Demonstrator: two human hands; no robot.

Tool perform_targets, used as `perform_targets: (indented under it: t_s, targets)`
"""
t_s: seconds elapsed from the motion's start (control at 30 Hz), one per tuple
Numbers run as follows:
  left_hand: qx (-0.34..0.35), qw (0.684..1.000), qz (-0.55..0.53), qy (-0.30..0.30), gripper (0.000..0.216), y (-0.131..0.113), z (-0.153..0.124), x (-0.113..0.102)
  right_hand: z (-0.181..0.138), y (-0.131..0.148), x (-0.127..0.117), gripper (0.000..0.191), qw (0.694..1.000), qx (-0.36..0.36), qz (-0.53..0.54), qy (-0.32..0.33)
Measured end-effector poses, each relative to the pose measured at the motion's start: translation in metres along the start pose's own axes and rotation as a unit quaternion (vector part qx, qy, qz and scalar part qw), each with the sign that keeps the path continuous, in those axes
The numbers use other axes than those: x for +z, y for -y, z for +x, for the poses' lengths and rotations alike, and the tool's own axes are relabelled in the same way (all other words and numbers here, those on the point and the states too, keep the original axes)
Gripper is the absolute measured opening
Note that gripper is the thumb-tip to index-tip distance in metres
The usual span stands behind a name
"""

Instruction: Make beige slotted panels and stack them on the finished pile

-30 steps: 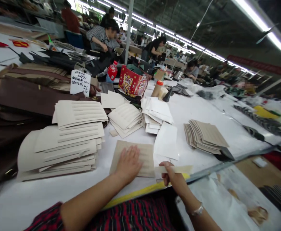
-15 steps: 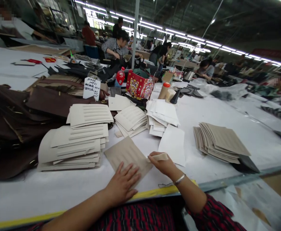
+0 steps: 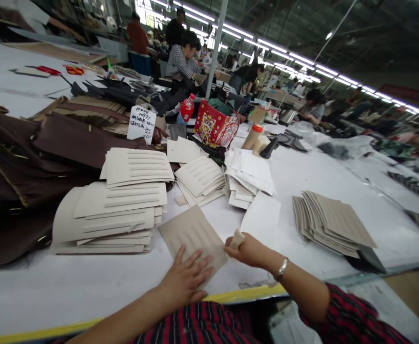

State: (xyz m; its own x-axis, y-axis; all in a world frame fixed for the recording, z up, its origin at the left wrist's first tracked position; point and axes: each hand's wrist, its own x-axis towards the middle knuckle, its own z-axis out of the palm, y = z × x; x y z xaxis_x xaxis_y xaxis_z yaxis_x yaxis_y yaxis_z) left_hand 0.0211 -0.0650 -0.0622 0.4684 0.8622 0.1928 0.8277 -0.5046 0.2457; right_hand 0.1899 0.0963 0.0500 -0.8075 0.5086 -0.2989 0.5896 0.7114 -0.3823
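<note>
My left hand [image 3: 184, 279] lies flat with fingers spread on the near corner of a tan ribbed panel [image 3: 191, 234] on the white table. My right hand [image 3: 247, 249] is closed in a pinch on a small pale strip [image 3: 237, 238] at the panel's right edge. A bracelet sits on my right wrist. A white sheet [image 3: 261, 217] lies just beyond my right hand.
Stacks of cream slotted panels [image 3: 119, 210] stand at left, brown leather pieces [image 3: 33, 162] beyond them. More cream stacks [image 3: 200, 179], white sheets [image 3: 248, 174] and a fanned tan stack [image 3: 333, 222] lie ahead. A red box [image 3: 214, 126], bottle and handwritten note [image 3: 142, 124] sit farther back. Other people work behind.
My right hand came in from the table edge to the panel's right side with the strip, now bunched in its fingers. My left hand slid to the panel's near corner; the panel turned.
</note>
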Motion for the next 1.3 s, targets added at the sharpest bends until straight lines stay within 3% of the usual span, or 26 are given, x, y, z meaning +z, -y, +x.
perform_targets:
  t_s: [0.07,0.23,0.3,0.43,0.5,0.63,0.7,0.77,0.87,0.93,1.0,1.1,1.17,1.23,1.3]
  targets:
    - [0.003,1.0,-0.005,-0.006,0.057,0.0,0.0,0.001,0.007,0.006,0.0,0.028,1.0,-0.007,0.02,-0.015]
    - [-0.002,1.0,-0.008,-0.013,0.059,-0.001,0.0,0.0,0.074,0.034,0.006,0.029,0.994,0.008,-0.031,-0.107]
    - [-0.005,1.0,-0.013,-0.009,0.057,0.0,0.0,-0.001,0.068,0.034,0.011,0.029,0.992,0.026,-0.064,-0.101]
    - [0.002,0.999,-0.037,-0.003,0.057,0.002,0.0,-0.002,0.018,0.023,0.02,0.029,0.994,0.046,-0.087,-0.047]
    - [0.006,0.999,-0.047,-0.001,0.053,0.002,0.0,-0.004,0.019,0.024,0.021,0.029,0.993,0.049,-0.092,-0.05]
    - [0.004,0.998,-0.059,0.004,0.042,0.002,-0.002,-0.01,0.076,0.042,0.015,0.032,0.987,0.05,-0.104,-0.112]
    - [-0.001,0.998,-0.064,0.012,0.042,0.002,-0.005,-0.014,0.09,0.047,0.012,0.032,0.984,0.057,-0.119,-0.117]
    - [-0.048,0.997,-0.055,0.014,0.053,0.002,-0.01,-0.015,0.073,0.044,0.011,0.03,0.987,0.055,-0.131,-0.082]
    - [-0.164,0.986,-0.024,0.02,0.082,0.003,-0.016,-0.016,0.021,0.032,0.014,0.028,0.992,0.054,-0.112,-0.018]
    - [-0.197,0.98,-0.014,0.033,0.085,0.003,-0.017,-0.015,0.002,0.028,0.018,0.029,0.994,0.063,-0.089,-0.014]
    - [-0.198,0.979,-0.014,0.037,0.084,0.002,-0.016,-0.016,0.012,0.03,0.019,0.03,0.993,0.072,-0.081,-0.048]
    - [-0.197,0.98,-0.013,0.034,0.084,0.001,-0.014,-0.016,0.055,0.037,0.018,0.032,0.984,0.086,-0.096,-0.121]
    - [-0.197,0.98,-0.011,0.033,0.085,0.002,-0.014,-0.015,0.07,0.039,0.017,0.031,0.982,0.086,-0.106,-0.133]
    - [-0.198,0.98,-0.01,0.031,0.085,0.002,-0.014,-0.014,0.057,0.037,0.017,0.03,0.987,0.07,-0.1,-0.102]
    - [-0.199,0.979,-0.011,0.029,0.085,0.002,-0.015,-0.013,0.023,0.032,0.02,0.028,0.995,0.048,-0.075,-0.05]
